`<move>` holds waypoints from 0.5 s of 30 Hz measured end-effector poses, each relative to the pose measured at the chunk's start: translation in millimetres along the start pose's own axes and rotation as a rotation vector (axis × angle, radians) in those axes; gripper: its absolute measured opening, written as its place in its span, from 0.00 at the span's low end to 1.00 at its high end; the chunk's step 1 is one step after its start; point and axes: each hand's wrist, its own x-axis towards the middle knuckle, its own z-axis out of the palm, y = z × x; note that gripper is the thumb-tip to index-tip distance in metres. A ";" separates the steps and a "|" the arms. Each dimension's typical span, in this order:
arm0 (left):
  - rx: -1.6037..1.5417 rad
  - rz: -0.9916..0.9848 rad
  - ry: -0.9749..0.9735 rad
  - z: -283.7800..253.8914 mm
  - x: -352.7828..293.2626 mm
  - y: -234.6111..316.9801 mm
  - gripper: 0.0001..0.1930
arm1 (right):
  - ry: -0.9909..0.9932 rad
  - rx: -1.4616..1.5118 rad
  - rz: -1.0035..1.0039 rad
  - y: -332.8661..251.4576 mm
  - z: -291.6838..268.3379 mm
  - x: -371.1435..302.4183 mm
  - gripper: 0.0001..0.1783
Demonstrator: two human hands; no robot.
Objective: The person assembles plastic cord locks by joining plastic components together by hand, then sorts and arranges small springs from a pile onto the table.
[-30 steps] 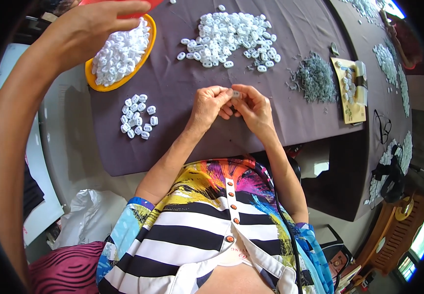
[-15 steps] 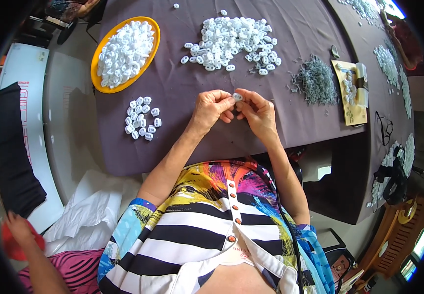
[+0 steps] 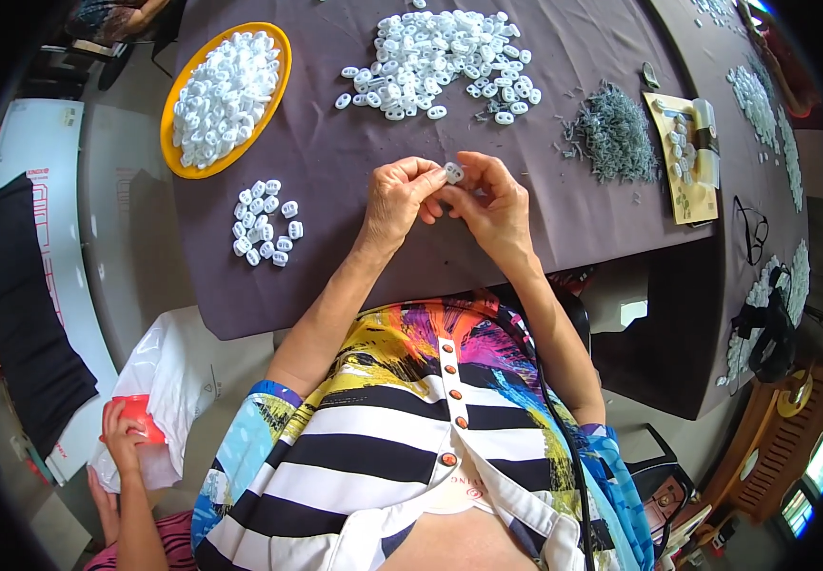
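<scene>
My left hand and my right hand meet above the near part of the table. Between their fingertips is a small white oval plastic piece with two holes, like a cord lock. My left thumb and forefinger pinch its left side, and my right fingers are closed against its other side. A small dark bit shows beneath it by my right fingers, too small to make out. Beyond my hands lies a loose heap of similar white pieces. A smaller group of white pieces sits left of my left hand.
A yellow oval tray full of white pieces stands far left. A pile of thin grey bits, a tan card and eyeglasses lie right. Another person's hand holds a red object at a white plastic bag.
The white piece has turned a little between my fingers, its holes now facing up more. At lower left, the other person's hand has brought the red object rightward to the white bag, which is lifted.
</scene>
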 end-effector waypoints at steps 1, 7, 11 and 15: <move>0.001 -0.002 0.040 1.8 -0.8 1.1 0.08 | 0.033 -0.035 0.002 3.9 0.6 -0.3 0.13; -0.026 -0.025 0.064 2.4 -1.5 2.1 0.07 | 0.045 -0.148 -0.070 1.5 0.8 3.0 0.12; -0.044 -0.028 0.056 3.1 -2.3 0.8 0.07 | 0.045 -0.168 -0.115 5.5 1.3 2.1 0.12; -0.026 -0.005 0.050 3.6 -3.4 0.2 0.07 | 0.044 -0.214 -0.154 7.7 1.2 1.5 0.12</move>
